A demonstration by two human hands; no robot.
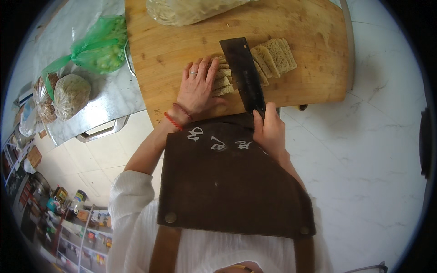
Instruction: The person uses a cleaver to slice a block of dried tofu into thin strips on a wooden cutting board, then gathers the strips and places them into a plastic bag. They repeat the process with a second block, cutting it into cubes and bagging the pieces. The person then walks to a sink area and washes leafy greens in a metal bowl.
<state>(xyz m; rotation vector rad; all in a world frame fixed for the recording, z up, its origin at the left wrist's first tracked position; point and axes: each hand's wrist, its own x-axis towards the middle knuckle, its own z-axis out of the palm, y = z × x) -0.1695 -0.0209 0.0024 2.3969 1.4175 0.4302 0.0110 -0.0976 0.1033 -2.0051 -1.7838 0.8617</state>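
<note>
On the wooden cutting board (pixel 170 44) lie several porous, tan slabs of food (pixel 280 54), perhaps bread or tofu; those at the right are thin, overlapping slices. My right hand (pixel 270 131) grips the handle of a dark cleaver (pixel 244 70), whose broad blade crosses over the middle of the food. Left of the blade, my left hand (pixel 199 83) rests on the board, its fingertips on the narrower cut pieces (pixel 223 82). The blade hides part of the food, and its cutting edge cannot be made out clearly.
A clear bag of pale food (pixel 191 12) lies at the board's far edge. On the marble counter (pixel 106 99) at left are a green bag of chopped vegetables (pixel 106 51) and a tied clear bag (pixel 72 95). A metal handle (pixel 102 133) juts from the counter's near side. Shelves stand lower left.
</note>
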